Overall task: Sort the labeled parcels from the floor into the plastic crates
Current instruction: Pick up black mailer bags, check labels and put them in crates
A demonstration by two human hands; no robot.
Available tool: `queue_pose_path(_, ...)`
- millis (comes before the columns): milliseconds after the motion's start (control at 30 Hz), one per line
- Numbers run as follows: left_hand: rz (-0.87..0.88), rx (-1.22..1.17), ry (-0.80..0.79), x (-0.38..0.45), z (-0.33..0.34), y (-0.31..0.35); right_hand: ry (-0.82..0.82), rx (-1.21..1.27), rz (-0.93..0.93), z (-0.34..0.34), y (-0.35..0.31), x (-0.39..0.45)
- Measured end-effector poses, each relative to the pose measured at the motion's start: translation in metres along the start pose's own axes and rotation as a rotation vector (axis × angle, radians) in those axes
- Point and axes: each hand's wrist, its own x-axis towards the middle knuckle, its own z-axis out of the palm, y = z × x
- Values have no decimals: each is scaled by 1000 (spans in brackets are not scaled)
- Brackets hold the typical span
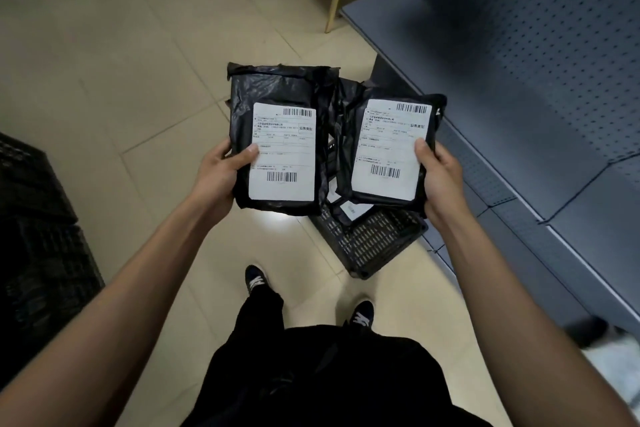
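A person stands on a beige tiled floor (104,80), seen from above, holding two parcels side by side at chest height. The left hand (221,173) grips the lower left edge of a black plastic parcel with a white shipping label (280,146), thumb pressed on the label. The right hand (440,177) grips the right edge of a second black plastic parcel with a white label (388,152), thumb on top; this one is tilted slightly. Directly below them on the floor sits a black slotted plastic crate (370,246) with more labelled parcels partly visible inside. A grey perforated metal shelf (519,87) runs along the right. Another dark crate (38,236) stands at the left edge. Black sneakers (256,281) show below.
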Motion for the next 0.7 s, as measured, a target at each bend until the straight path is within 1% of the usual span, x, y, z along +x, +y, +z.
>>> queue_pose_path(67,-23,9,-35,30,-11,13,73,37,12,18,4,2)
queue_pose_path(200,-54,62,-149,84,-22,30,162,85,12,52,12,4)
queue_pose_path(267,-88,103,-216,104,-18,34,250,129,12,60,18,3)
queue_pose_path(367,-136,141,-301,131,-2,35,379,195,27,56,30,7)
queue_pose_path(500,-200,199,-385,158,27,29,491,229,57,40,45,9)
queue_pose_path(700,-240,266,-411,177,57,26,545,312,90,21,51,25)
